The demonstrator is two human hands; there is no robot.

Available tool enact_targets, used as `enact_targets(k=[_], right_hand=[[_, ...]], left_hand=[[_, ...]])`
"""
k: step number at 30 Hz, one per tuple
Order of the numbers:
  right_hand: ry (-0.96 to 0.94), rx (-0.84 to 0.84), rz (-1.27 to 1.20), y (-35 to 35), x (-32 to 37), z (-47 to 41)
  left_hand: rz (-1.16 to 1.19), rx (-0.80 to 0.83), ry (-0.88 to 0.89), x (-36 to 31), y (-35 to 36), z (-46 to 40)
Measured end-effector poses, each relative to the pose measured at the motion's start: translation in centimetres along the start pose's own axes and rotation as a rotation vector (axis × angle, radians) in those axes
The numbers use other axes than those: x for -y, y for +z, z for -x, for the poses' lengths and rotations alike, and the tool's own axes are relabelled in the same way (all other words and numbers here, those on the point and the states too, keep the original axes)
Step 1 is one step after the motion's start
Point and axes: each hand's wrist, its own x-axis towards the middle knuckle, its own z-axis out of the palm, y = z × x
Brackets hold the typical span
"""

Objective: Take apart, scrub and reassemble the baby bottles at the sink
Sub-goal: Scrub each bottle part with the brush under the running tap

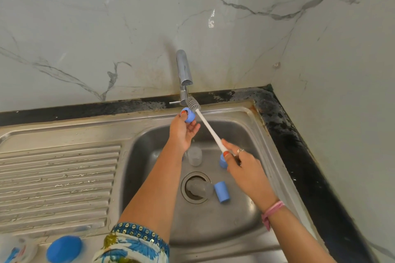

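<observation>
blue bottle ring (188,115) held at tap, white brush (208,127) bristles touching it

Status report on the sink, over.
Left hand holds blue bottle ring. Right hand grips white bottle brush. Nothing blocking the steel tap.

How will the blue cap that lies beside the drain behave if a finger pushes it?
The blue cap lies on its side and looks round, so it would probably roll. The sink floor looks smooth and wet, so it may also slide. It seems to be hollow plastic, likely light.
</observation>
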Motion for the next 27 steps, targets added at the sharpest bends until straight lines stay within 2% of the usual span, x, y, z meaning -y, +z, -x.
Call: enact_targets(k=[3,8,10,14,19,22,27], right_hand=[[-0.001,0.019,0.021,-0.3,0.3,-0.8],[-0.066,0.063,0.083,0.1,0.1,1.7],[-0.043,0.065,0.074,0.0,0.0,1.6],[-0.001,0.041,0.075,-0.7,0.5,-0.8],[-0.04,0.056,0.152,-0.6,0.7,0.5],[-0.04,0.062,0.142,-0.2,0.1,3.0],[-0.008,0.052,0.127,-0.9,0.3,1.6]], left_hand=[[-0.014,0.085,0.022,-0.5,-0.2,0.4],[0.216,-0.036,0.056,-1.5,-0.4,-0.4],[0.201,-0.047,0.055,-1.3,-0.6,-0.5],[0.095,0.042,0.032,0.0,-0.4,0.0],[0.247,-0.011,0.048,-0.8,-0.6,-0.7],[0.249,-0.033,0.045,-1.4,-1.2,-1.1],[0.091,0.11,-0.059,-1.1,-1.9,-0.8]])
